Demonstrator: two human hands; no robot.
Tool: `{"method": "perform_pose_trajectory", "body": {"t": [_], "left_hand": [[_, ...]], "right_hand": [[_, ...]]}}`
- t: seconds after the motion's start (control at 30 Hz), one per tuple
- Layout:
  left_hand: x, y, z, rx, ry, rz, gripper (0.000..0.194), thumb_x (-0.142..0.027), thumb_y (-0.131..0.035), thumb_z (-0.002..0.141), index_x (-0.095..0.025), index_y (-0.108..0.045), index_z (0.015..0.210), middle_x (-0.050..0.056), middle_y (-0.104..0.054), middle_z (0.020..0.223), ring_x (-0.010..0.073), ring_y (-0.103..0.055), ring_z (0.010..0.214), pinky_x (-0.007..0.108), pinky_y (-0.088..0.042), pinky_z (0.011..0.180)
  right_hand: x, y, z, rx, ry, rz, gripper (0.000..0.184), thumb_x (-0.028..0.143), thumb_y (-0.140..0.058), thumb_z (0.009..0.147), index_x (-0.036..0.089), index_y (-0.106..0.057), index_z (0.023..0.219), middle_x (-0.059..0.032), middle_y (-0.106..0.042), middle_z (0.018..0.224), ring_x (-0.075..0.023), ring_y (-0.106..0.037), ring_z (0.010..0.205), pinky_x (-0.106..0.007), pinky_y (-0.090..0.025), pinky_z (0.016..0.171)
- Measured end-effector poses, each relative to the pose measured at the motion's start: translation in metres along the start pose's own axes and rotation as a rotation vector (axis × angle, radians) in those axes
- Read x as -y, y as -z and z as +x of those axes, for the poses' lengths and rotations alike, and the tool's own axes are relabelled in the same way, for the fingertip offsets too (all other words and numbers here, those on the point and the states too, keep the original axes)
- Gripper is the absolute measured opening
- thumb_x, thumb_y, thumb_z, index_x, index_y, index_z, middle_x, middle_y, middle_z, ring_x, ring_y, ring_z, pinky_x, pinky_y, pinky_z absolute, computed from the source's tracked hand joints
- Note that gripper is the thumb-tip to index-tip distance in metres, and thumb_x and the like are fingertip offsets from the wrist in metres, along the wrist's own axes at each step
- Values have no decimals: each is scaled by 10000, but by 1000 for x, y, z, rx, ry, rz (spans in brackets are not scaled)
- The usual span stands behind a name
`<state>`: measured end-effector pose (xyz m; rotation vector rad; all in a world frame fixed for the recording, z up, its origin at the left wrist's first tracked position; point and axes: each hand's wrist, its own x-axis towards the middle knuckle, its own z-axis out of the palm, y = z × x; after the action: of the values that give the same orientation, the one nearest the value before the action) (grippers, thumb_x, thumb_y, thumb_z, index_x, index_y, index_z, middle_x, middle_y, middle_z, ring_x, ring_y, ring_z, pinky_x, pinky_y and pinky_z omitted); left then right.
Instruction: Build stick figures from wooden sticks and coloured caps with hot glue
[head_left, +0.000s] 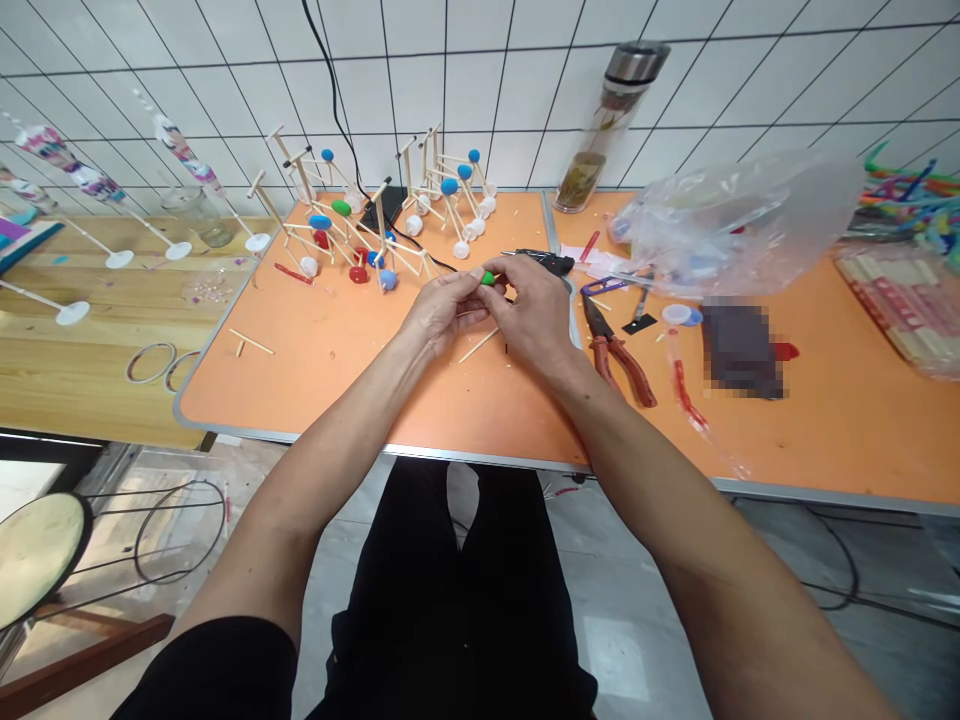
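My left hand [442, 308] and my right hand [531, 312] meet over the middle of the orange table [322, 385]. Together they pinch a small green piece [488, 278] at the fingertips, both hands with fingers curled closed. A thin wooden stick [478, 345] pokes out below the hands and rests on the table. How the stick joins the green piece is hidden by my fingers.
Stick-and-cap models [360, 235] stand at the back left. A black glue gun [546, 262] lies just behind my hands. Red-handled pliers [619, 350], a plastic bag [727, 225], a glass bottle [607, 125] and a wooden bench [82, 330] surround the work area.
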<state>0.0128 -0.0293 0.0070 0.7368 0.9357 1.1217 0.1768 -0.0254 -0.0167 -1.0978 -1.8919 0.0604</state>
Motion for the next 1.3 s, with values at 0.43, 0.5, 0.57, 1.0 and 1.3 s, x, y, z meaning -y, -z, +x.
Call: {"method": "perform_pose_trajectory", "body": {"t": [0.43, 0.5, 0.57, 1.0, 1.3], "left_hand": [[-1, -1, -1, 16, 33, -5, 209, -354, -920, 1038, -184, -822, 965, 76, -916, 957, 171, -872, 925, 301, -664, 1037], [-1, -1, 0, 17, 43, -5, 205, -354, -899, 1056, -180, -832, 970, 67, -907, 931, 165, -867, 901, 296, -662, 1039], [-1, -1, 0, 26, 63, -3, 228, -391, -891, 1068, -182, -849, 987, 61, -899, 907, 161, -855, 860, 291, -670, 1015], [-3, -1, 2, -10, 95, -134, 197, -286, -743, 1160, -172, -860, 1050, 82, -928, 1022, 158, -884, 1001, 286, -648, 1122], [-4, 0, 2, -21, 126, -116, 301, -475, -864, 1105, -175, -850, 1125, 71, -902, 947, 150, -846, 823, 281, -689, 1000]], "right_hand": [[-1, -1, 0, -14, 12, 14, 226, 208, -691, 1008, 271, -785, 1203, -89, -866, 1196, -309, -779, 1069, -453, -605, 988], [-1, -1, 0, -15, 22, 10, 196, 214, -682, 1022, 266, -794, 1175, -86, -862, 1156, -310, -781, 1070, -446, -601, 974], [-1, 1, 0, -19, 16, -3, 156, 225, -674, 1045, 268, -797, 1132, -82, -851, 1108, -314, -781, 1071, -442, -596, 958], [-11, -5, 1, -20, 29, 98, 322, 405, -720, 1111, 265, -825, 1381, -127, -884, 1309, -346, -816, 1166, -523, -664, 1066], [-8, 0, 3, -16, 2, 204, 340, 554, -681, 1179, 271, -869, 1196, -91, -873, 1146, -295, -808, 1037, -473, -666, 987]]}}
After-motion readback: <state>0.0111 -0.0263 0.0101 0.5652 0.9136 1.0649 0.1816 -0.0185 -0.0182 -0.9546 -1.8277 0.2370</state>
